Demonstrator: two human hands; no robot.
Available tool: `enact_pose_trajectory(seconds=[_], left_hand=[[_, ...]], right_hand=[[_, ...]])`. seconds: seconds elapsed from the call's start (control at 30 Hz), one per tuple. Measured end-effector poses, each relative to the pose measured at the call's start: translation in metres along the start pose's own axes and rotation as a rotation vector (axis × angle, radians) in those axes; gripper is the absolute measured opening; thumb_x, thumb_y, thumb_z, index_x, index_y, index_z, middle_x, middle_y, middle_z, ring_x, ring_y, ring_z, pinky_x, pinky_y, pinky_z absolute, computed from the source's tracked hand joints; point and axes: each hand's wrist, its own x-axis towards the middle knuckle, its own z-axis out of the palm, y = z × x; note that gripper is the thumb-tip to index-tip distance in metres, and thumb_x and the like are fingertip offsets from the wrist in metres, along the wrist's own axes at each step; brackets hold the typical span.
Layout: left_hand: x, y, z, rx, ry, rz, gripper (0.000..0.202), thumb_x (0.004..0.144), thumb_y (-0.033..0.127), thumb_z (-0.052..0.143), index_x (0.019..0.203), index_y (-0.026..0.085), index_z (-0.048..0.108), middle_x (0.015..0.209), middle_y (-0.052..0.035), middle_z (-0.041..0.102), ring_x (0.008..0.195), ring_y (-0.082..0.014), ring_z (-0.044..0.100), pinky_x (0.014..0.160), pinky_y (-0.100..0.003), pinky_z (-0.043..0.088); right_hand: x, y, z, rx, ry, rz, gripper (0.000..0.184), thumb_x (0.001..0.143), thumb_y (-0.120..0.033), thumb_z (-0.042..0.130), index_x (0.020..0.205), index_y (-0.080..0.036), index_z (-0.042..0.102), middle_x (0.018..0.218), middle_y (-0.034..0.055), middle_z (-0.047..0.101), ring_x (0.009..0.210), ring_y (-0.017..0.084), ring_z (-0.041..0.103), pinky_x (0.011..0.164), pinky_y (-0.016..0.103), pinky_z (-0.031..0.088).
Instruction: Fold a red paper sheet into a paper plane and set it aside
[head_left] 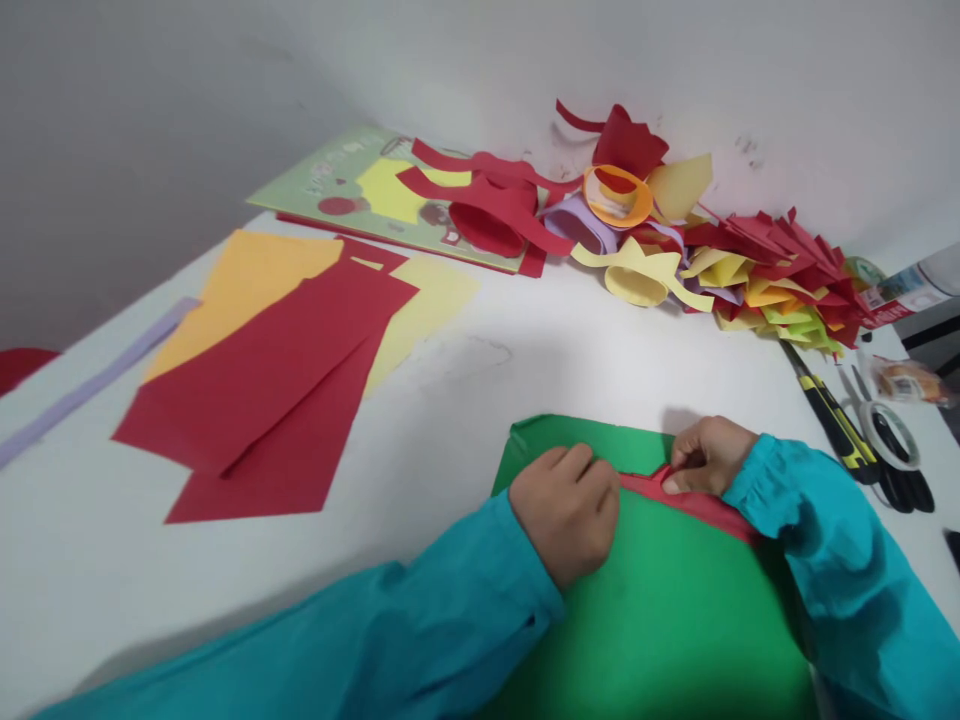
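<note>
A narrow piece of red paper [709, 508] lies over a green sheet [675, 610] near the table's front edge. My right hand [709, 455] pinches the red paper between thumb and fingers, where a small fold stands up. At the paper's left end my left hand [568, 512] is closed, knuckles up, and its fingertips are hidden beneath it. Both forearms are in teal sleeves. One far corner of the green sheet is bent.
Red sheets [270, 390], an orange sheet [240, 290] and a purple strip [97, 380] lie left. Behind are a printed green board [300, 190], red paper cut-outs [487, 215] and folded paper pieces [787, 265]. A yellow-black cutter [832, 420], scissors [900, 485] and tape roll [889, 435] lie right.
</note>
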Motion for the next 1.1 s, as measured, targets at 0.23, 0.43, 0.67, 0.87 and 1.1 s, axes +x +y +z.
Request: enact_pose_trajectory(seconds=[0.23,0.43,0.67,0.87,1.1], left_hand=[[0.012,-0.023,-0.018,0.035,-0.240,-0.277,0.028,0.083,0.031,0.048,0.099,0.009,0.058,0.079,-0.0104,0.059,0.073,-0.0211,0.053,0.064,-0.034,0.047],[0.013,-0.014,-0.018,-0.079,-0.293,-0.296,0.038,0.080,0.033,0.052,0.111,0.011,0.050,0.094,-0.0115,0.055,0.085,-0.0232,0.051,0.074,-0.038,0.047],[0.019,-0.023,-0.004,-0.251,-0.367,-0.207,0.019,0.073,0.026,0.060,0.089,0.016,0.058,0.097,-0.0086,0.051,0.087,-0.0221,0.044,0.077,-0.038,0.044],[0.028,-0.031,-0.004,-0.388,-0.442,-0.231,0.017,0.065,0.022,0.067,0.075,0.016,0.054,0.094,-0.0062,0.054,0.085,-0.0204,0.045,0.076,-0.035,0.041],[0.028,-0.033,-0.006,-0.710,-0.417,-0.273,0.012,0.069,0.023,0.063,0.067,0.015,0.054,0.066,0.0009,0.054,0.063,-0.0125,0.048,0.060,-0.024,0.039]], right_hand=[[-0.015,-0.001,0.025,0.039,0.183,0.127,0.017,0.067,-0.034,0.061,0.058,-0.019,0.059,0.050,-0.0028,0.053,0.051,0.012,0.047,0.047,0.022,0.032],[-0.021,-0.009,0.031,-0.008,0.326,0.111,0.027,0.065,-0.026,0.066,0.090,-0.020,0.057,0.070,-0.0004,0.060,0.060,0.013,0.051,0.058,0.025,0.038],[-0.023,-0.005,0.037,-0.055,0.374,-0.084,0.016,0.066,-0.018,0.061,0.081,-0.017,0.057,0.079,0.0032,0.052,0.070,0.015,0.050,0.066,0.028,0.041],[-0.025,-0.004,0.041,-0.114,0.422,-0.199,0.026,0.063,-0.018,0.061,0.089,-0.017,0.057,0.086,0.0057,0.052,0.081,0.020,0.050,0.074,0.033,0.042],[-0.032,-0.014,0.041,-0.107,0.362,-0.154,0.014,0.065,-0.015,0.056,0.078,-0.019,0.054,0.068,-0.0004,0.054,0.060,0.013,0.047,0.057,0.025,0.036]])
